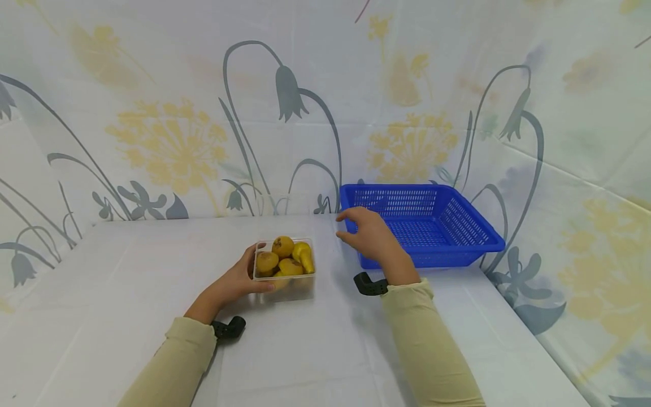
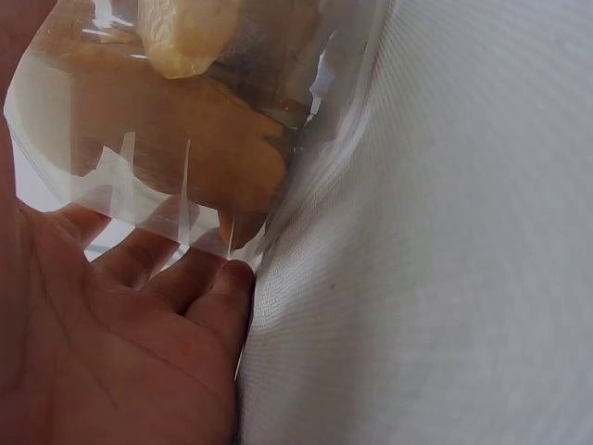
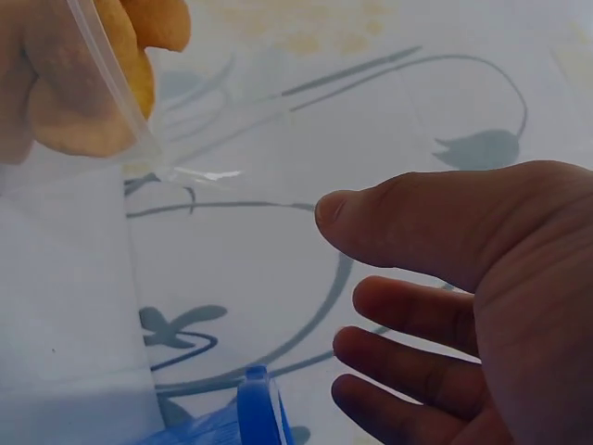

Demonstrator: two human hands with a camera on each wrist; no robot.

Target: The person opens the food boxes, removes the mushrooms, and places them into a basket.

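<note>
A clear plastic box (image 1: pixel 297 289) stands on the white-covered table, filled with several yellow and yellow-brown fruits (image 1: pixel 282 247), some round and one pear-shaped. My left hand (image 1: pixel 238 281) grips the box at its left side, with the thumb along the front. In the left wrist view, the fingers (image 2: pixel 208 292) bend against the clear wall. My right hand (image 1: pixel 373 234) is raised between the box and a blue plastic basket (image 1: pixel 432 259), partly covering the basket's left side. Its thumb and fingers are spread apart with nothing between them, as the right wrist view also shows.
The blue basket has slotted walls and stands at the back right of the table, near the wall. A patterned floral cloth (image 1: pixel 178 147) hangs behind and at the sides. White cloth covers the tabletop (image 1: pixel 305 350).
</note>
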